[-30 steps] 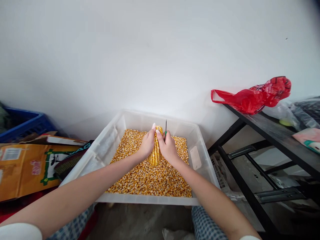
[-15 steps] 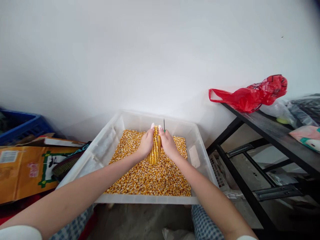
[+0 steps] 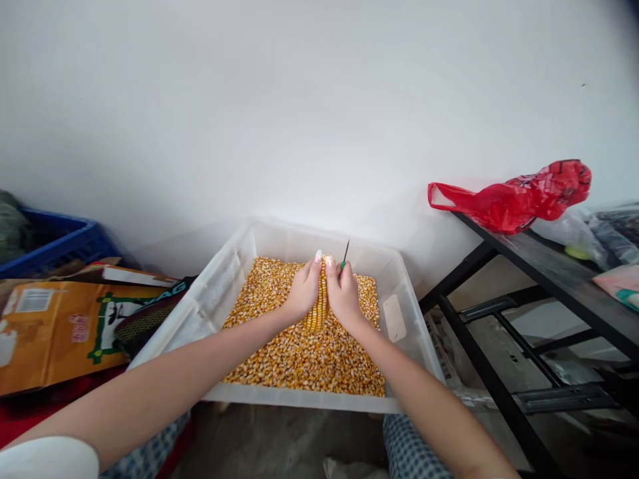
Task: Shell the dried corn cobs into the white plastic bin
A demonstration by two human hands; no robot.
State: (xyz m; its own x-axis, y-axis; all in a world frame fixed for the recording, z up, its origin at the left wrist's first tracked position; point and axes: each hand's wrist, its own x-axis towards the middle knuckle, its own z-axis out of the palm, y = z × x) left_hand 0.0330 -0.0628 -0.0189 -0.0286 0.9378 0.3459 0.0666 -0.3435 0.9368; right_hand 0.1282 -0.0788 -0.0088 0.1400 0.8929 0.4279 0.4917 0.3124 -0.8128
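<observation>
An ear of corn [image 3: 317,313] stands tilted between my two hands, above a bed of loose corn kernels [image 3: 299,369]. My left hand [image 3: 303,291] is closed around its left side, thumb near the top. From the right, my right hand [image 3: 344,297] presses its thumb against the upper end of the ear. A thin dark spike with a green handle [image 3: 343,266], like an awl or small screwdriver, sticks up from the right hand's fingers. The kernels lie in a translucent plastic bin [image 3: 299,397], below both hands.
On the right is a black metal-framed table [image 3: 554,266] with a red plastic bag [image 3: 524,199] on it. Left of the bin are an orange cardboard box [image 3: 60,339] and a blue crate [image 3: 64,243]. A white wall [image 3: 309,120] rises behind the bin.
The view has shifted slightly, so the bin and hands appear farther right. The spike in my right hand now leans more to the right, and my right thumb lies over the ear's top.
</observation>
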